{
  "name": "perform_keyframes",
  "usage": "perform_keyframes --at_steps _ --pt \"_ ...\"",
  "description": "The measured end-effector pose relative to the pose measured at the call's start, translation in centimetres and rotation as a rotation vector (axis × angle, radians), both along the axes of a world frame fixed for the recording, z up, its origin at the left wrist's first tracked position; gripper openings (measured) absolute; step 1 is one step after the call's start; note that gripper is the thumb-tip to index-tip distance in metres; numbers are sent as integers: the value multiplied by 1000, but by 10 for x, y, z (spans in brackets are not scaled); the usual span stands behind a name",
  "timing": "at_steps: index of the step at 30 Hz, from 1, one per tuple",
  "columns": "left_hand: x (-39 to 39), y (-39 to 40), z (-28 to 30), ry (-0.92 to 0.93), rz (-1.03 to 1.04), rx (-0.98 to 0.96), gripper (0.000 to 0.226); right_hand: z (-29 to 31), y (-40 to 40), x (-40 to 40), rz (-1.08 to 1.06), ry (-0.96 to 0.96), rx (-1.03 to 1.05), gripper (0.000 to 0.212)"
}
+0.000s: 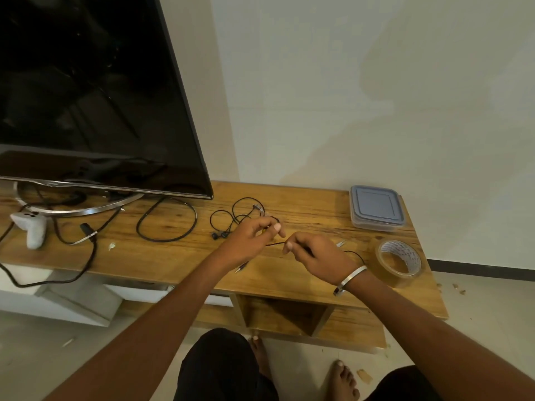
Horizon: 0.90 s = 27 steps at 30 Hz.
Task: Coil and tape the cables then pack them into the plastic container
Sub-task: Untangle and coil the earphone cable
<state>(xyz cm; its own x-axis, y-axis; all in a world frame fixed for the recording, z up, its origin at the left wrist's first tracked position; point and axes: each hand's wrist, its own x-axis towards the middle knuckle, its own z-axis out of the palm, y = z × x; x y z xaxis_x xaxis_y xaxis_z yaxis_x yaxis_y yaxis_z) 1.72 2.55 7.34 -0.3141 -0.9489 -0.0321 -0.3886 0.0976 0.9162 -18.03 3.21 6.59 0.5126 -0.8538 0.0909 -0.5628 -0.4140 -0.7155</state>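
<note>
A thin black earphone cable [231, 218] lies in loose loops on the wooden TV stand [304, 204], its earbuds at the left of the loops. My left hand [252, 238] pinches one part of this cable above the stand. My right hand [315, 253] pinches the same cable a little to the right, and a short stretch runs between the two hands. Another part of the cable curves out past my right wrist. A roll of clear brown tape [401, 263] stands to the right. The plastic container [376, 208] with its blue-grey lid on sits at the back right.
A large dark TV [95, 96] on a curved metal foot fills the left. A thicker black cable [168, 221] loops beside it, with other black leads and a white controller [31, 227] further left. An open cubby lies under the stand, and my bare feet are on the floor.
</note>
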Motion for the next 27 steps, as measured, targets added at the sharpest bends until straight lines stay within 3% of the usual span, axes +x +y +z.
perform_keyframes --at_steps 5,10,19,27 --pt "4 5 -3 -150 -43 35 21 9 -5 -8 -63 -73 -27 14" --pt "1 12 6 -134 -158 133 24 13 -11 -12 -101 -63 -106 13" --pt "-10 18 18 119 -286 294 25 2 -18 -16 -142 -53 -153 13" --pt "-21 20 37 655 -306 487 26 -8 -13 -21 -165 -76 -111 12"
